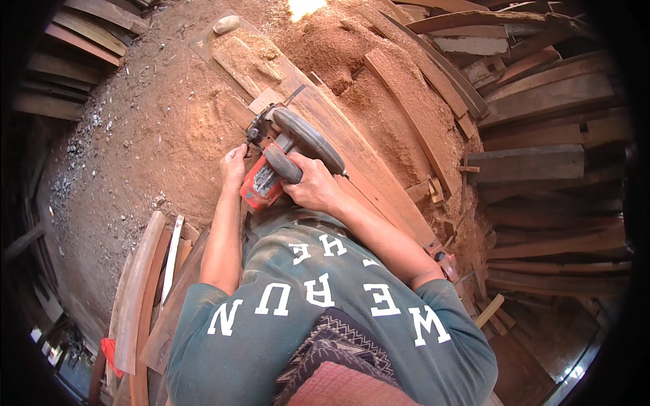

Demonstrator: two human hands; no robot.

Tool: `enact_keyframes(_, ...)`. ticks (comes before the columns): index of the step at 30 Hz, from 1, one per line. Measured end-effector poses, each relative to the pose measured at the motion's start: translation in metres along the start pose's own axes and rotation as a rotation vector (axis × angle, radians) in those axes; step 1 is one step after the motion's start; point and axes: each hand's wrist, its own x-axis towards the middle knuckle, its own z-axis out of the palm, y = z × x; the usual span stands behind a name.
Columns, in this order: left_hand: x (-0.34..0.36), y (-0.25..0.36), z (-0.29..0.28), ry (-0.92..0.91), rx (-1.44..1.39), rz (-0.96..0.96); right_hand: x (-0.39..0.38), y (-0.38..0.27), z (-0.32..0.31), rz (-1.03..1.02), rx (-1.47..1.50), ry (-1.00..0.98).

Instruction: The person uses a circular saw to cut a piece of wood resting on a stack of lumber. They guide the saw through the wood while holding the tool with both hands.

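My right hand (313, 184) is wrapped round the dark rear handle of a circular saw (263, 181) with a red body and a black round blade guard. The saw rests on a long wooden plank (365, 201) that slants from upper left to lower right. My left hand (233, 166) is closed beside the saw's front left, its fingertips close to the saw's base. What those fingers hold, if anything, is hidden. A short, pale wood piece (267, 100) lies just beyond the saw's front.
A rounded stone (226, 25) and wood offcuts (235, 62) lie at the plank's far end. Sawdust (318, 44) is heaped beyond the plank. Stacked boards (535, 164) line the right; more boards (137, 291) lean at lower left. A red tool (447, 264) sits near my right elbow.
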Motion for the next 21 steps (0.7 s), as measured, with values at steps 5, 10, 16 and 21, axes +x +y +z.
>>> enact_keyframes(5,0.020,-0.018,-0.012,-0.018,-0.056,0.034,0.005,-0.009,0.001,-0.014,0.000,-0.010)
enact_keyframes(10,0.012,0.010,-0.012,-0.017,0.015,0.018,0.015,-0.004,0.006,-0.037,0.016,0.000)
enact_keyframes(16,0.035,-0.009,-0.025,-0.049,-0.065,0.047,0.023,-0.009,0.009,-0.051,0.019,-0.013)
enact_keyframes(21,0.030,0.006,-0.028,-0.035,-0.022,0.052,0.029,-0.015,0.012,-0.054,0.008,-0.003)
